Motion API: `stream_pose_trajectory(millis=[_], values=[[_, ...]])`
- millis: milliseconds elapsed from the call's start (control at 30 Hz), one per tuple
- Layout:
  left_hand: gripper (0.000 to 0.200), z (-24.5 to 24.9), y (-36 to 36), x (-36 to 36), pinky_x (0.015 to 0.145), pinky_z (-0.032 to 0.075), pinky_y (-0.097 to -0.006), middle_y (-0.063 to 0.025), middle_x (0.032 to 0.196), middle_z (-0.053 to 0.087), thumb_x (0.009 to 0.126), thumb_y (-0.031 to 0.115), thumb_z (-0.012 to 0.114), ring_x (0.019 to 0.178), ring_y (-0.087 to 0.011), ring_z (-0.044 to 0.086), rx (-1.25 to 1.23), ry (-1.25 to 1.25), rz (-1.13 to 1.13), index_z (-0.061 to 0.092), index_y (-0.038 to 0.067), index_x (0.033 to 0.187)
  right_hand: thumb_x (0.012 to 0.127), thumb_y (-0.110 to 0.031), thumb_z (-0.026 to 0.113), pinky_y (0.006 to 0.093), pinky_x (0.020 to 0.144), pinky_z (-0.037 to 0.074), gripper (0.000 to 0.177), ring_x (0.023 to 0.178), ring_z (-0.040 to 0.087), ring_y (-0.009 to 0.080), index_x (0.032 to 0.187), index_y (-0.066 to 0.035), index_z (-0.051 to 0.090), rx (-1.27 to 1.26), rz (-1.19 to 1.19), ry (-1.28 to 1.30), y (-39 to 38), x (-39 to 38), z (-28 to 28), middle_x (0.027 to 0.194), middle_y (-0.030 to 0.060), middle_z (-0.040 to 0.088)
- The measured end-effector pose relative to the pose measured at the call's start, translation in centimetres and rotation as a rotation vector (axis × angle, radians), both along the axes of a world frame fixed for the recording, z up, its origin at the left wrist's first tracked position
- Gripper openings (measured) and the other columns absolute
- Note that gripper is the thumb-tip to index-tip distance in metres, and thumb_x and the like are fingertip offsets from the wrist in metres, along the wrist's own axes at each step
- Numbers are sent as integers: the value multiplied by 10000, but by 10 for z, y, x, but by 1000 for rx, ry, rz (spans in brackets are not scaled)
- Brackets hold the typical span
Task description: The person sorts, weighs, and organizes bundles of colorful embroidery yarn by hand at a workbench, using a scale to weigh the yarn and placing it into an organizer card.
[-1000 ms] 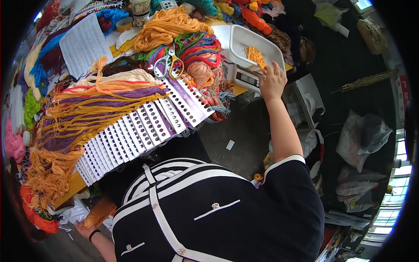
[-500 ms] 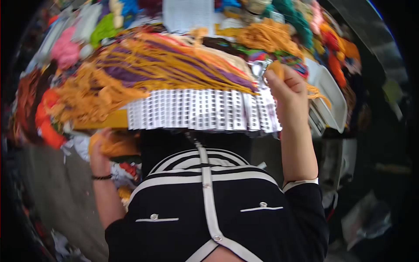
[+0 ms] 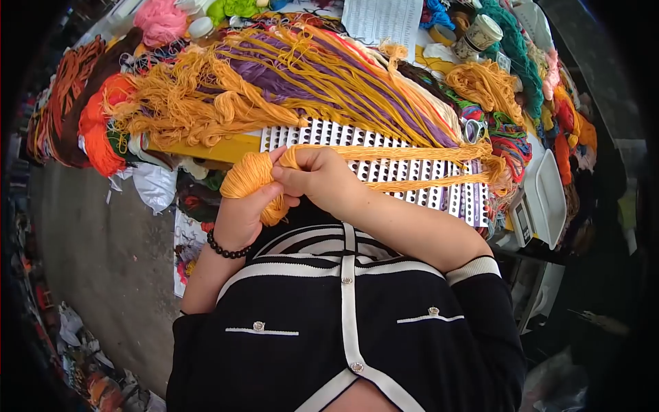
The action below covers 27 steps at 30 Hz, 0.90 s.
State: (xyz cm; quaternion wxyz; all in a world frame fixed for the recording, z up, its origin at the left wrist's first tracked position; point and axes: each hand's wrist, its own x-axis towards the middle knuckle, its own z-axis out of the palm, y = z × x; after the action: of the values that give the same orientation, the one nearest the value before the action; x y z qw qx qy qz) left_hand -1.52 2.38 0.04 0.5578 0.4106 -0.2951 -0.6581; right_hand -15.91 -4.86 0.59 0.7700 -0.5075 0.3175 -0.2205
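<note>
A thick wound bundle of orange yarn [image 3: 248, 177] is wrapped about my left hand [image 3: 246, 211], which is closed around it. Touching its right side, my right hand [image 3: 326, 180] pinches orange yarn strands [image 3: 412, 152]. These strands run rightward over the white perforated cards [image 3: 391, 168] to a looped end by the table's right side. Behind both hands, long mustard and purple strands [image 3: 329, 75] lie across the table. Part of my left hand's fingers is hidden by the yarn and my right hand.
Loose orange yarn [image 3: 185, 103] lies at the left, beside a bright orange-red skein [image 3: 103, 127]. Scissors [image 3: 473, 129], a white tray [image 3: 549, 199], a patterned cup [image 3: 480, 33] and a printed sheet [image 3: 384, 24] are on the crowded table. A white plastic bag [image 3: 154, 185] hangs at the left edge.
My hands were far apart and have come together at the orange bundle. The right hand moved left, and orange strands now stretch over the cards. The view has shifted too.
</note>
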Motion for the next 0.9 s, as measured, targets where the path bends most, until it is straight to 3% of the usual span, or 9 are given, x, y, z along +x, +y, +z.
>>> stream_pose_trajectory(millis=[33, 233, 333, 400, 500, 600, 833, 900], values=[[466, 0, -1, 3, 735, 515, -279, -111, 1139, 544, 878, 19, 465, 903, -174, 604, 4, 8, 2, 356, -40, 1327, 902, -99, 548, 238, 546, 432, 164, 588, 516, 96, 776, 5, 565, 66, -20, -96, 0, 3, -5, 686, 29, 561], [456, -3, -3, 20, 703, 512, -259, -108, 1141, 553, 878, 30, 452, 945, -166, 596, -9, 79, -44, 366, -41, 1320, 910, -68, 523, 232, 669, 471, 103, 716, 547, 93, 875, 16, 573, 49, -62, -91, 0, 6, 2, 826, 50, 601], [443, -4, -3, 24, 634, 498, -231, -103, 1120, 570, 866, 23, 460, 816, -131, 609, 26, 59, -65, 398, -40, 1300, 908, -68, 526, 223, 737, 470, 110, 781, 560, 90, 921, 21, 589, -8, -71, -45, -1, 7, -6, 892, 45, 613], [408, -9, -4, 23, 558, 458, -202, -84, 1049, 604, 881, 63, 487, 630, -83, 561, 1, -30, -27, 438, -27, 1277, 906, -68, 530, 221, 746, 470, 115, 796, 564, 89, 940, 23, 592, 1, -84, -52, -1, 8, -2, 904, 43, 614], [366, -7, -5, 19, 524, 422, -186, -59, 939, 631, 900, 126, 518, 516, -53, 480, 51, -73, 12, 490, -9, 1239, 902, -70, 538, 218, 763, 468, 129, 823, 567, 87, 967, 23, 599, 39, -102, -65, -1, 9, -1, 914, 40, 615], [334, -8, -7, 17, 511, 412, -179, -36, 838, 633, 914, 177, 526, 530, -43, 479, 93, -146, 47, 533, 4, 1200, 898, -78, 547, 215, 763, 463, 131, 825, 565, 85, 964, 21, 603, 57, -111, -57, 0, 10, 1, 900, 37, 618], [256, -10, -9, 3, 498, 413, -168, -41, 822, 630, 924, 171, 510, 586, -51, 526, 7, -257, 225, 600, 2, 1094, 888, -96, 569, 199, 681, 422, 107, 749, 537, 65, 874, 3, 606, 12, -99, 46, -2, 10, 9, 808, 20, 619], [214, -11, -10, 1, 588, 465, -217, -58, 848, 632, 922, 150, 505, 671, -103, 572, 8, -199, 314, 615, 1, 1029, 885, -107, 570, 222, 704, 425, 108, 749, 542, 79, 864, -6, 602, -1, -108, 60, -3, 11, 2, 809, 24, 618]])
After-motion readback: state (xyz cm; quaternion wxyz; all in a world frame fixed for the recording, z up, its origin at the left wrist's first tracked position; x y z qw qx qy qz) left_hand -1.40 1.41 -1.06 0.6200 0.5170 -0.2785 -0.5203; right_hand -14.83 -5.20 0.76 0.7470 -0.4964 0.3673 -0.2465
